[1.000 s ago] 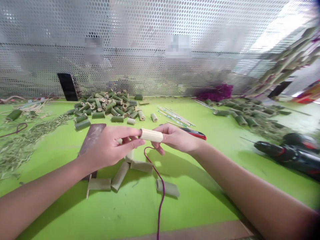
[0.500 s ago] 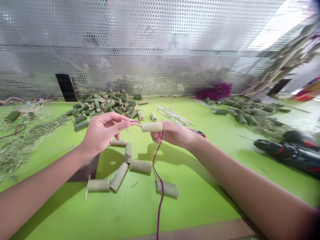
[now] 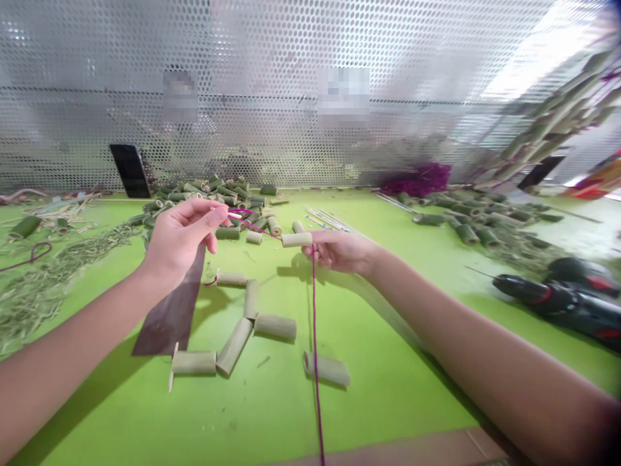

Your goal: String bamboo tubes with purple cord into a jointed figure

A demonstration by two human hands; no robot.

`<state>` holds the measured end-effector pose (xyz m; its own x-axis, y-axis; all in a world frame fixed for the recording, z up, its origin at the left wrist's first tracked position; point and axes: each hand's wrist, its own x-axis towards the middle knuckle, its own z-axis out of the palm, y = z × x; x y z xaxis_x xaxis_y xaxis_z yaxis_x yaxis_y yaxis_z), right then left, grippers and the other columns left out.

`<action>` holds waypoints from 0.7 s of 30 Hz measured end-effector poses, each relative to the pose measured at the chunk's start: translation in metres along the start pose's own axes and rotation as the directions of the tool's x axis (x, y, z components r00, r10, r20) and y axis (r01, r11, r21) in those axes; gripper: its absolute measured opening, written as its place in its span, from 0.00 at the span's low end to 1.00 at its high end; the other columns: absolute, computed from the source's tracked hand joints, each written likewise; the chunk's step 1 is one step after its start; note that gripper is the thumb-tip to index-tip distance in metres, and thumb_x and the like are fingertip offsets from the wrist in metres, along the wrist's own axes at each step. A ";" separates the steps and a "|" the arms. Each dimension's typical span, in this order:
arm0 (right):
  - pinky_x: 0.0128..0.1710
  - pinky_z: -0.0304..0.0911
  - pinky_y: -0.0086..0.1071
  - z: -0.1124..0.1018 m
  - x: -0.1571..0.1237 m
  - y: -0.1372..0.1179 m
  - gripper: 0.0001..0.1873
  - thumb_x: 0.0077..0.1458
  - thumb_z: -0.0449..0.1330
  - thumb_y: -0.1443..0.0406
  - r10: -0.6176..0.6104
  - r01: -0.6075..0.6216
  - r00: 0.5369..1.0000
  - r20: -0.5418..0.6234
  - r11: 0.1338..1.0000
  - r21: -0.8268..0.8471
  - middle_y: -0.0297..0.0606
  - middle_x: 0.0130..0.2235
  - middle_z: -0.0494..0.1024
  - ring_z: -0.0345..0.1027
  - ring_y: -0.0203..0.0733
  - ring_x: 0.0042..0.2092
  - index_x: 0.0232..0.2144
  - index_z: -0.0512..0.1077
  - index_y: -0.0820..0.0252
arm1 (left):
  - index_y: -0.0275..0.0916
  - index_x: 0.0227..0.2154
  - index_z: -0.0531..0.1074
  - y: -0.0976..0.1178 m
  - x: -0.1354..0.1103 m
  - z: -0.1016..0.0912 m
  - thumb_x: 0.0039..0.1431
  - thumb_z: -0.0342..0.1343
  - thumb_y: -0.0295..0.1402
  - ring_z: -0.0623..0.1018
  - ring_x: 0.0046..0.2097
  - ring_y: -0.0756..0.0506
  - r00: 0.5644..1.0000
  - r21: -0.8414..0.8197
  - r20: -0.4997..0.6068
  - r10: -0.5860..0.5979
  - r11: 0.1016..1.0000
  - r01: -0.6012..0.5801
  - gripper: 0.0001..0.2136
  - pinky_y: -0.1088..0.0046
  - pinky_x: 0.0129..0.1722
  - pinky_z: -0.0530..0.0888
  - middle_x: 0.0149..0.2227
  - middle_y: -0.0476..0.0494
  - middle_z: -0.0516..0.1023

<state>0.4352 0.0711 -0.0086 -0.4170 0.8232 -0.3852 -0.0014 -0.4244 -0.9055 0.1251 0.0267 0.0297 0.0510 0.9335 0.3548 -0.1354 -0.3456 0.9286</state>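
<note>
Between thumb and fingers, my left hand (image 3: 187, 230) pinches the end of a purple cord (image 3: 315, 336). The cord runs right into a pale bamboo tube (image 3: 296, 240), comes out at its other end and hangs down toward the table's front edge. My right hand (image 3: 339, 251) grips that tube by its right end, above the table. Below the hands lie several peeled bamboo tubes (image 3: 235, 346) joined in a branching chain, with a thin stick (image 3: 173, 367) at the left end. One separate tube (image 3: 327, 369) rests to the right of the chain, behind the cord.
Green bamboo pieces (image 3: 228, 191) are heaped at the back, with a phone (image 3: 130, 170) standing beside them. A drill (image 3: 548, 291) lies at right, its bit pointing left. Purple fibre (image 3: 420, 180) and more bamboo pieces (image 3: 478, 213) sit back right. Shavings (image 3: 63, 272) cover the left side.
My left hand has moved left and up, drawing the cord further out of the tube. My right hand has stayed close to its place, with the tube slightly farther away.
</note>
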 end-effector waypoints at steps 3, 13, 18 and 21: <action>0.14 0.54 0.18 -0.012 0.003 -0.006 0.04 0.57 0.67 0.68 0.100 -0.100 0.995 -0.011 0.993 -0.069 0.33 0.25 0.76 0.68 0.29 0.23 0.32 0.76 0.65 | 0.41 0.30 0.82 0.003 -0.003 -0.006 0.48 0.74 0.39 0.73 0.17 0.55 1.000 0.016 -0.009 -0.023 1.000 0.023 0.10 0.79 0.16 0.71 0.28 0.51 0.82; 0.14 0.54 0.18 -0.026 0.024 -0.016 0.07 0.50 0.71 0.70 0.210 -0.212 0.977 -0.033 0.957 -0.195 0.29 0.21 0.73 0.63 0.26 0.20 0.27 0.75 0.64 | 0.46 0.28 0.83 0.025 0.006 -0.013 0.49 0.74 0.39 0.72 0.18 0.55 0.978 0.010 -0.135 0.160 0.987 -0.160 0.07 0.79 0.14 0.69 0.26 0.53 0.80; 0.17 0.58 0.20 -0.026 0.017 -0.020 0.09 0.50 0.71 0.71 0.200 -0.203 0.979 -0.037 0.950 -0.239 0.31 0.25 0.75 0.64 0.28 0.23 0.35 0.78 0.64 | 0.44 0.30 0.84 0.013 -0.006 -0.008 0.51 0.73 0.37 0.74 0.18 0.54 0.998 0.046 -0.025 0.049 0.998 -0.048 0.06 0.80 0.15 0.71 0.28 0.51 0.81; 0.19 0.57 0.22 -0.029 0.007 -0.025 0.14 0.48 0.71 0.70 0.162 -0.163 0.986 -0.028 0.944 -0.288 0.36 0.33 0.80 0.66 0.29 0.26 0.40 0.80 0.62 | 0.43 0.31 0.84 0.006 -0.013 -0.005 0.53 0.71 0.35 0.74 0.18 0.54 0.999 0.092 0.039 0.010 0.996 -0.014 0.04 0.80 0.16 0.72 0.26 0.52 0.81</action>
<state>0.4589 0.0984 0.0059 -0.3865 0.7539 -0.5312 0.3285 -0.4257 -0.8431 0.1188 0.0124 0.0304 0.0877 0.9256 0.3683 -0.0449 -0.3656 0.9297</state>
